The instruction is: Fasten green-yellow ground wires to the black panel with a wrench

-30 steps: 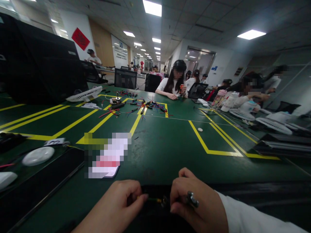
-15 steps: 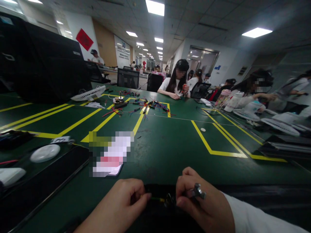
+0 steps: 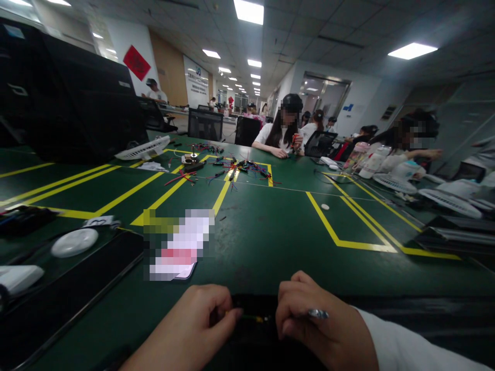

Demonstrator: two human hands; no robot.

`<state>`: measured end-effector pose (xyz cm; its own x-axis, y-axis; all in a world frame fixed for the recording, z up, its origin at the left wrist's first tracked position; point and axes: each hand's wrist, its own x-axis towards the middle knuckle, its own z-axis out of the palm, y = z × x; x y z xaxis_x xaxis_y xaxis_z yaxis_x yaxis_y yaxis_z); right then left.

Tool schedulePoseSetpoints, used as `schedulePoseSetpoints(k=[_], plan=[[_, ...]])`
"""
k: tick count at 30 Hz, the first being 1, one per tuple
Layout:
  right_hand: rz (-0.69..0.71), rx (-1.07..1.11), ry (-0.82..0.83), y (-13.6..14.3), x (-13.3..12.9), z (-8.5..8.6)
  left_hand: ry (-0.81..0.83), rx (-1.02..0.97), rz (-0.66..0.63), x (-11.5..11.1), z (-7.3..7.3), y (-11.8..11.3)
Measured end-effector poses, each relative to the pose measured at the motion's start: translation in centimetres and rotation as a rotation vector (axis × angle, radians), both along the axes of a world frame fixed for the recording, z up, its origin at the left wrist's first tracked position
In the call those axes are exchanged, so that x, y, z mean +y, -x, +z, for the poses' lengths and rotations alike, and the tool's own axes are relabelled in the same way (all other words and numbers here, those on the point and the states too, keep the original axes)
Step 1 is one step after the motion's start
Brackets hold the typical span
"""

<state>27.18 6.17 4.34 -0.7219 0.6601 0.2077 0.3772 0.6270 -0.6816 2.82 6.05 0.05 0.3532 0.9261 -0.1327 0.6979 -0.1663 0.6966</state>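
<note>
Low in the middle of the head view, my left hand (image 3: 207, 319) is closed in a pinch on a thin green-yellow wire (image 3: 250, 318). The wire runs rightward across a black surface toward my right hand (image 3: 315, 319). That hand is closed around a small silver metal tool (image 3: 317, 313), whose end sticks out between the fingers; its kind is hidden in the grip. Small shiny bits show at the wire's right end, too dark to make out. A phone (image 3: 185, 247), partly blurred out, lies on the green table (image 3: 247, 242) beyond my left hand.
Farther back lies a tangle of coloured wires (image 3: 243, 167). A large black case (image 3: 69, 98) stands at the left, near a white round object (image 3: 75, 242). Across the table sits a person (image 3: 284, 129). White fans (image 3: 394, 183) and bottles (image 3: 373, 162) stand at the right.
My right hand has turned, so the silver tool's end shows smaller and flatter. Its fingers have shifted slightly left. My left hand keeps its pinch on the wire.
</note>
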Motion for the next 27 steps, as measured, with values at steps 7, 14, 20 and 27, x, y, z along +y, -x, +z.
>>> schedulePoseSetpoints(k=[7, 14, 20, 27], plan=[[-0.186, 0.070, 0.019, -0.4, -0.4, 0.3, -0.006, -0.001, -0.005, 0.0, 0.0, 0.1], [-0.147, 0.034, -0.014, -0.3, -0.3, -0.1, 0.004, -0.003, 0.000, 0.1, 0.1, 0.0], [-0.054, -0.019, -0.066, -0.1, 0.1, -0.8, 0.010, -0.001, 0.000, 0.1, -0.2, 0.2], [0.020, -0.008, -0.055, -0.2, 0.4, -0.7, 0.014, 0.012, 0.003, 0.1, -0.3, 0.2]])
